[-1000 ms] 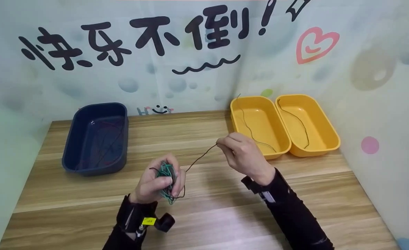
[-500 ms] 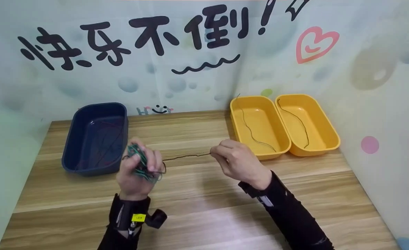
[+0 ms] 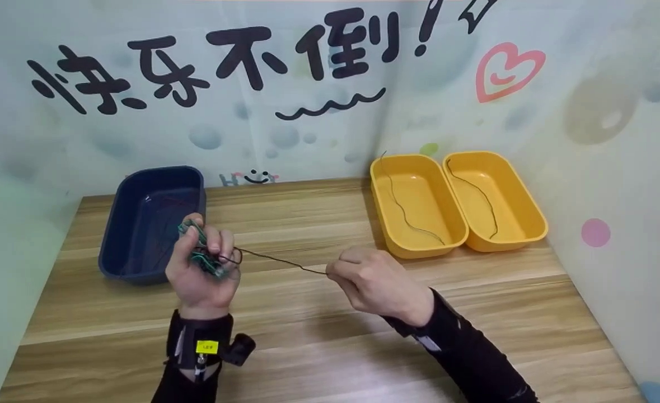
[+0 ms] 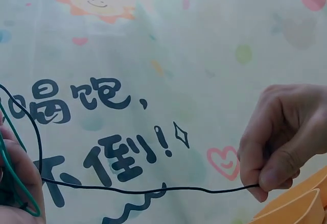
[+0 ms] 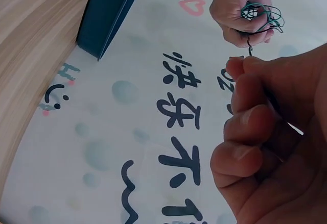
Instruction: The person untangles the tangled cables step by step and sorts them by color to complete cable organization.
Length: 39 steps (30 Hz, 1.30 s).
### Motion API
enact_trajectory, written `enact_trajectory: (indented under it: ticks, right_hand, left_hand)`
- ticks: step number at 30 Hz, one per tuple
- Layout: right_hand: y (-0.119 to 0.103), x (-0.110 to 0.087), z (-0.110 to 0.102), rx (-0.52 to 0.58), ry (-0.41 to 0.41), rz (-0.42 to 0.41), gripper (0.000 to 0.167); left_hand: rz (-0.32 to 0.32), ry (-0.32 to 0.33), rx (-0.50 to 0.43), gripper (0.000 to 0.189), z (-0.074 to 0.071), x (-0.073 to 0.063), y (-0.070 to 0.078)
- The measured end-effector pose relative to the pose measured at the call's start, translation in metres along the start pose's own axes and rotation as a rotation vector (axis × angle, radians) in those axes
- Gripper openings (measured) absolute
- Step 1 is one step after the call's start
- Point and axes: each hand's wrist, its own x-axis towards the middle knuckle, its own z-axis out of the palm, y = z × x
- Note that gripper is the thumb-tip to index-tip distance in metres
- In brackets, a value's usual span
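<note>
My left hand [image 3: 204, 268] grips a tangled bundle of green and black wires [image 3: 209, 264], raised near the blue bin's front right corner. From that bundle a thin black wire [image 3: 276, 258] runs across to my right hand [image 3: 377, 282], which pinches its end between thumb and forefinger. In the left wrist view the black wire [image 4: 143, 191] stretches nearly straight between the two hands, with a loop beside the left fingers. The right wrist view shows green and black loops [image 5: 263, 17] sticking out of the left fist. Part of the bundle is hidden inside the left palm.
A dark blue bin [image 3: 111, 224] with thin wires inside stands at the left. Two yellow bins [image 3: 383, 224] stand side by side at the back right, each with a wire [image 3: 399, 210] in it. A printed cloth backdrop rises behind the wooden table [image 3: 302, 313].
My left hand has moved left and up with the bundle, drawing out a longer stretch of black wire. My right hand has come slightly down and left, still pinching the wire's end.
</note>
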Motion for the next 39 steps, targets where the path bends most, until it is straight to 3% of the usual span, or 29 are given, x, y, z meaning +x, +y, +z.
enact_trajectory:
  ticks: [11, 18, 28, 39]
  right_hand:
    - [0.002, 0.000, -0.010, -0.026, 0.008, 0.018, 0.010]
    - [0.006, -0.001, -0.020, -0.027, 0.011, 0.038, 0.008]
    - [0.024, -0.002, -0.030, -0.129, 0.148, 0.110, 0.005]
    - [0.038, -0.002, -0.026, -0.151, 0.205, 0.152, 0.007]
  left_hand:
    - [-0.001, 0.015, -0.015, 0.010, 0.002, 0.000, 0.007]
    - [-0.015, -0.023, 0.003, 0.010, 0.001, 0.000, 0.006]
    - [-0.084, -0.202, 0.132, 0.011, 0.000, -0.001, -0.002]
    - [-0.062, -0.479, 0.257, 0.013, 0.005, -0.002, -0.012]
